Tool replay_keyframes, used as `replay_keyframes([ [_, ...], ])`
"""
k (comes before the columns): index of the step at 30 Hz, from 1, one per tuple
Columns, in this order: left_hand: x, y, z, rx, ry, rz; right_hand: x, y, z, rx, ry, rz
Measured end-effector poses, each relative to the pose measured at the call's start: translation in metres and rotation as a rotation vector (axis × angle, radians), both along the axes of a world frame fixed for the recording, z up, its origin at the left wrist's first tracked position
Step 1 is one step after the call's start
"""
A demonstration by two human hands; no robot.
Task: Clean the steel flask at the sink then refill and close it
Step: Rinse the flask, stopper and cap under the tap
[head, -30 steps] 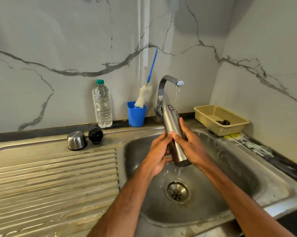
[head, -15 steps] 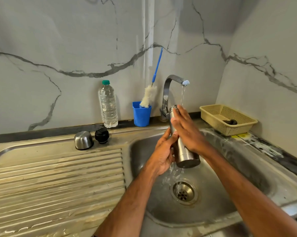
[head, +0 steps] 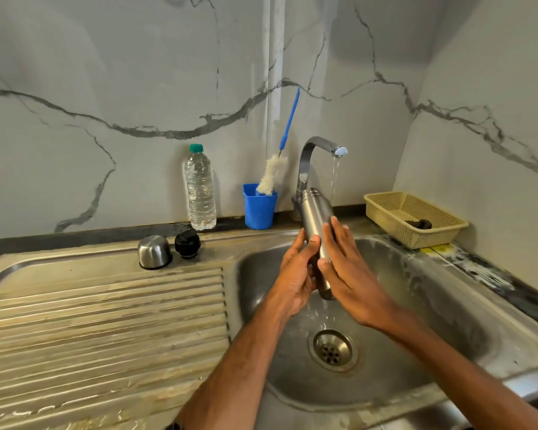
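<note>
The steel flask is tilted over the sink basin, its open mouth up beside the tap, where a thin stream of water runs down. My left hand grips the flask's lower body from the left. My right hand lies with straight fingers flat against the flask's right side. Water drips off the flask's base toward the drain. The steel cup lid and the black stopper stand on the drainboard's back edge.
A clear water bottle with a green cap and a blue cup holding a bottle brush stand against the marble wall. A beige basket sits at the right. The ribbed drainboard stretches to the left.
My right hand has slid from the flask's top down to its lower body, uncovering the mouth. The left hand keeps its hold and water still runs.
</note>
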State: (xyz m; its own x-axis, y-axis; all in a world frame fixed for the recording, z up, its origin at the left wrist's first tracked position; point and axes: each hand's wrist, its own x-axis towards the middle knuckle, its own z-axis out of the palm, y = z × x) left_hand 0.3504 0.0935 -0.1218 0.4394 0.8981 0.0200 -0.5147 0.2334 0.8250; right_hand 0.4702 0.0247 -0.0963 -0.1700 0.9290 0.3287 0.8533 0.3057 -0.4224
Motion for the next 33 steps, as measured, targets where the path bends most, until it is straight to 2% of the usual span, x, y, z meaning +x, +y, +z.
replay_keyframes([
  [3,0.0,-0.002,0.001,-0.006,-0.002,-0.031,0.008,0.024,0.011,-0.028,0.096,0.025],
  [6,0.001,-0.007,0.004,-0.012,0.003,-0.073,0.012,0.063,0.03,0.015,0.203,-0.038],
  [8,0.001,-0.009,0.008,0.007,0.026,-0.104,0.013,0.083,0.043,0.02,0.391,-0.125],
  [11,0.001,-0.009,0.011,0.025,0.044,-0.132,0.022,0.098,0.051,-0.108,0.903,-0.21],
  [12,0.0,-0.009,0.011,0.023,0.046,-0.128,0.023,0.096,0.051,-0.173,1.005,-0.199],
  [15,0.001,-0.01,0.008,0.014,0.056,-0.122,0.024,0.085,0.038,-0.235,1.116,-0.159],
  [17,0.002,-0.011,0.008,0.002,0.068,-0.113,0.025,0.077,0.029,-0.258,1.149,-0.136],
  [22,0.004,-0.011,0.005,-0.01,0.105,-0.089,0.028,0.07,0.011,-0.273,1.046,-0.162],
  [28,0.001,-0.015,0.002,0.211,0.403,-0.183,0.023,0.078,0.012,-0.18,1.037,-0.246],
  [31,-0.004,-0.012,-0.001,0.221,0.396,-0.233,0.024,0.088,0.028,-0.225,1.072,-0.259],
  [33,-0.006,-0.011,0.002,0.19,0.338,-0.248,0.03,0.1,0.043,-0.315,0.998,-0.238],
])
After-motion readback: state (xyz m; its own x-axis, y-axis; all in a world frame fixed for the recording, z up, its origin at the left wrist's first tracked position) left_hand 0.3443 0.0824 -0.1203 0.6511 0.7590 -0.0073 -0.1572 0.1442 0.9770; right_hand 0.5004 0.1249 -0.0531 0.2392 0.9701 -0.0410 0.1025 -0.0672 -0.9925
